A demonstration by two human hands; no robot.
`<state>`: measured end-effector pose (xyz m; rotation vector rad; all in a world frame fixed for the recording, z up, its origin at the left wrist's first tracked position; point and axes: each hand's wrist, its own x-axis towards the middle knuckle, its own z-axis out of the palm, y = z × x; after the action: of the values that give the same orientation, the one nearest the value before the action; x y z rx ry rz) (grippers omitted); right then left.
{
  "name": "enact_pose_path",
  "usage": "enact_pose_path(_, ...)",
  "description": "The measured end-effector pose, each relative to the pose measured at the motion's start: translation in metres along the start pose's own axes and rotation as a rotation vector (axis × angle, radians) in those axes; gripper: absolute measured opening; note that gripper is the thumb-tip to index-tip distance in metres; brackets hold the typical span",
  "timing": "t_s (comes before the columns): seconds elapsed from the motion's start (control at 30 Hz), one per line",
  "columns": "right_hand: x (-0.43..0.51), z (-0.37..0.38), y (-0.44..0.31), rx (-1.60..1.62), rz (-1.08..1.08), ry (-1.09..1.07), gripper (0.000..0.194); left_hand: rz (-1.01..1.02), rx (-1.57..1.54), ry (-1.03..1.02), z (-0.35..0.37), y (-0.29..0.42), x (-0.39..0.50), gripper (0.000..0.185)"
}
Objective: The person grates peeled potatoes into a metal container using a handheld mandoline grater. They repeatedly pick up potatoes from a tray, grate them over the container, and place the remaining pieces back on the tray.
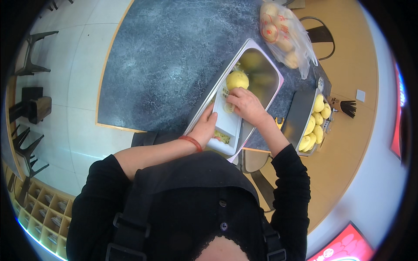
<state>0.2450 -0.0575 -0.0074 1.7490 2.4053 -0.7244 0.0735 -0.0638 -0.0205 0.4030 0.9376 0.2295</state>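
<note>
A deep stainless-steel pan stands at an angle on the table before me. Resting inside its near half is a white plastic grater, with small holes towards its far end. My left hand grips the grater's left side. The fingers of my right hand are on a pale, translucent round piece that lies against the grating face; part of it is hidden by the fingers. Just beyond the grater sits a peeled yellow potato. Pale yellow shreds show under the grater's near end.
To the right, a second steel pan holds several peeled potatoes. A yellow peeler lies between the pans. A plastic bag of potatoes with red writing lies at the far right. The dark table extends left; chairs stand around.
</note>
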Motion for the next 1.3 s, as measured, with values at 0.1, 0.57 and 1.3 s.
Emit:
enact_pose_path(0.1,-0.002,0.006,0.004,0.124,0.036,0.035,0.022,0.005,0.013,0.001,-0.001,-0.004,0.002,0.039)
enact_pose_path(0.57,-0.003,-0.023,-0.026,1.223,0.358,0.398,0.016,0.003,0.025,-0.015,-0.001,-0.004,0.003,0.04)
enact_pose_path(1.3,0.035,0.035,0.018,0.269,0.83,0.281,0.054,-0.014,-0.021,-0.026,-0.001,-0.003,0.003,0.038)
